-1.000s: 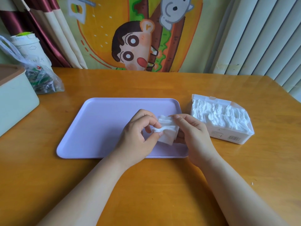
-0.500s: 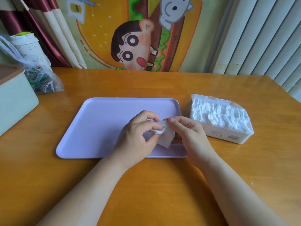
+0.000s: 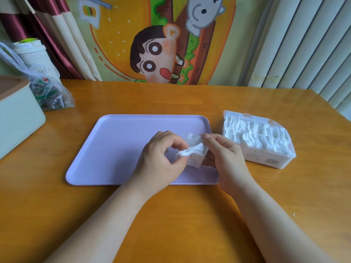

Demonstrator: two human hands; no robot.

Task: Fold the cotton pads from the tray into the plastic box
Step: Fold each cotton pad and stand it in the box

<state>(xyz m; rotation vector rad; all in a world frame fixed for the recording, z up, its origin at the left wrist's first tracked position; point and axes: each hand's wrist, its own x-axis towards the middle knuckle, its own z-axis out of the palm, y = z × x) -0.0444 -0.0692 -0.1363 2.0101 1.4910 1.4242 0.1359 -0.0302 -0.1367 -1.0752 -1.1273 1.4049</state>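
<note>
Cotton pad [image 3: 195, 154] is held between your two hands, just above the right end of the lilac tray [image 3: 117, 145]; it is not yet in the plastic box [image 3: 266, 160]. A second ago it sat as a neater fold between your fingers. Now one flap stands up and a wispy, bunched edge is drawn out towards your left hand [image 3: 161, 158], whose thumb and fingertips pinch that edge. Your right hand [image 3: 228, 158] pinches the upper right corner, with its other fingers curled behind the pad. Both hands have stayed in nearly the same place. The fold looks looser than it was, so I judge it still unfinished: flatten the crease before carrying it over. The rest of the tray shows no other pads, and the box on the counter [image 3: 190, 215] already looks packed with stacked pads [image 3: 252, 135], so this may be the last one.
</note>
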